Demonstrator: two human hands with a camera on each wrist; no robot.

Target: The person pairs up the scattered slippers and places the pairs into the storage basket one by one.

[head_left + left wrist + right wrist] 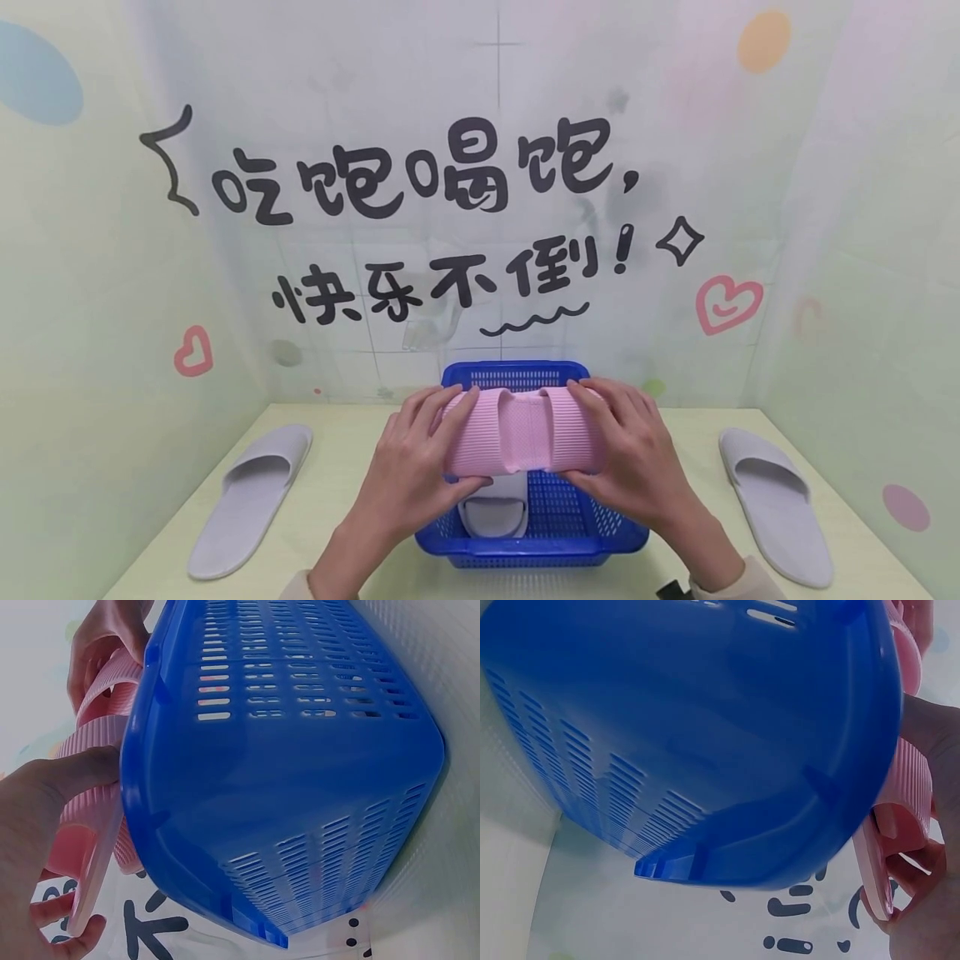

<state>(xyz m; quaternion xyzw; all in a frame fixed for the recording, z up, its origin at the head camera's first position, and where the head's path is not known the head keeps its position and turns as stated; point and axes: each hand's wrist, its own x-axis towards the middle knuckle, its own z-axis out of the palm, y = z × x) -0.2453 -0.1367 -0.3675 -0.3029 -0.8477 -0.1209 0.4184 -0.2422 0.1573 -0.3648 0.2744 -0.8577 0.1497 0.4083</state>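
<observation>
Both hands hold a pair of pink slippers (527, 433) with ribbed straps above a blue plastic basket (551, 547). My left hand (411, 458) grips the left end, fingers over the top and thumb beneath. At the other end, my right hand (633, 446) grips in the same manner. How the two slippers overlap is partly hidden. Pink ribbed straps (90, 739) appear beyond the basket rim in the left wrist view. A grey slipper (493, 517) lies inside the basket, its far part covered by the pink pair.
One grey slipper (251, 500) lies on the pale table at the left, and another (776, 504) at the right. Behind the table hangs a printed backdrop (450, 242) with black characters. A small black object (672, 591) shows near the right sleeve.
</observation>
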